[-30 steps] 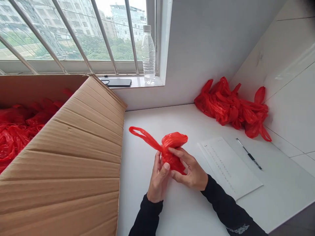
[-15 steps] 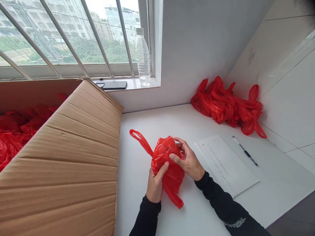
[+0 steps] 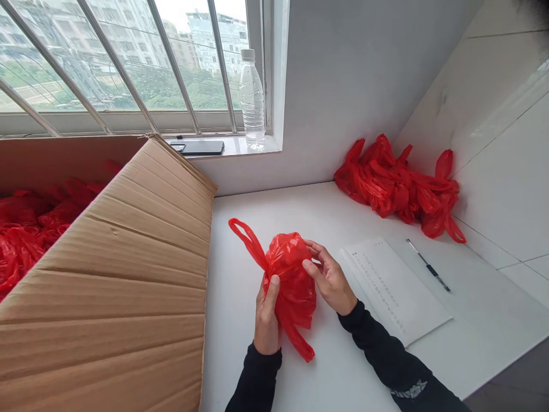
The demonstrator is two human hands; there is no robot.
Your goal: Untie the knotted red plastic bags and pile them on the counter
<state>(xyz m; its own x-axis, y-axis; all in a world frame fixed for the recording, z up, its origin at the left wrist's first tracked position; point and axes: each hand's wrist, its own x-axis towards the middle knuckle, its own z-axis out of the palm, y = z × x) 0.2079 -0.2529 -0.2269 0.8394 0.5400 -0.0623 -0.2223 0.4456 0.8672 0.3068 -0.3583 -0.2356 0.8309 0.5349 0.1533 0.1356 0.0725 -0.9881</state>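
A crumpled red plastic bag [image 3: 289, 274] is held just above the white table [image 3: 343, 366], in front of me. My left hand [image 3: 266, 317] grips its left side with the thumb pressed on the plastic. My right hand [image 3: 328, 277] closes on its right side with the fingers curled into the folds. One handle loop sticks up to the left, another hangs down below my hands.
A big open cardboard box [image 3: 128, 274] with several red bags [image 3: 26, 229] stands at the left. A pile of red bags [image 3: 394, 183] lies in the far right corner. A sheet of paper [image 3: 394, 289] and a pen [image 3: 428, 266] lie to the right. A water bottle [image 3: 252, 97] and a phone [image 3: 201, 147] are on the sill.
The bag has been turned and bunched between both hands; a handle loop that was tucked in a second ago now hangs below. My left thumb has shifted up along the bag.
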